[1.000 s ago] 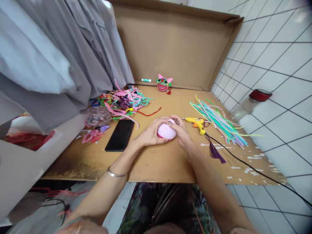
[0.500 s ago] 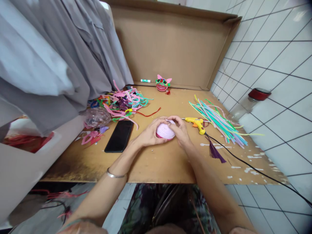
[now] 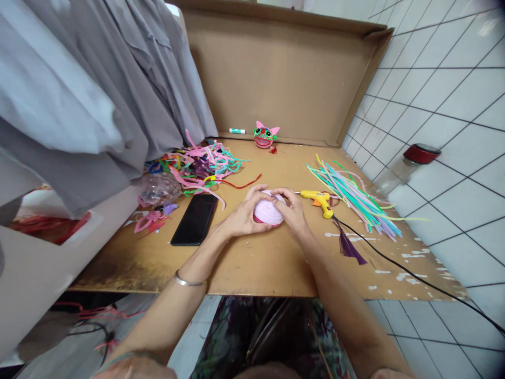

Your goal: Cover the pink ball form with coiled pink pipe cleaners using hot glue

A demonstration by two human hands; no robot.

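Between my hands, just over the table's middle, is a rounded dome [image 3: 270, 211] coiled from pale lilac pipe cleaner, with a dark pink band along its lower edge. My left hand [image 3: 245, 213] wraps around its left side, thumb along the top and fingers partly hidden behind. From the right, my right hand [image 3: 292, 210] grips it, with thumb and fingertips pressed near the top. A yellow hot glue gun [image 3: 320, 201] lies just right of my right hand, its nozzle pointing toward the hand. The dome's underside is hidden.
A black phone [image 3: 194, 220] and a tangled pile of pipe cleaners [image 3: 207, 164] lie left. Straight pipe cleaners [image 3: 349, 195], a purple tassel [image 3: 350, 247] and the gun's black cord [image 3: 389, 257] are right. A pink-eared animal head [image 3: 265, 136] and a glue stick [image 3: 237, 131] are at the back.
My left fingers have lifted slightly at the dome's far side, and my right thumb and fingers have shifted a little on its top. The dome stays in nearly the same place.
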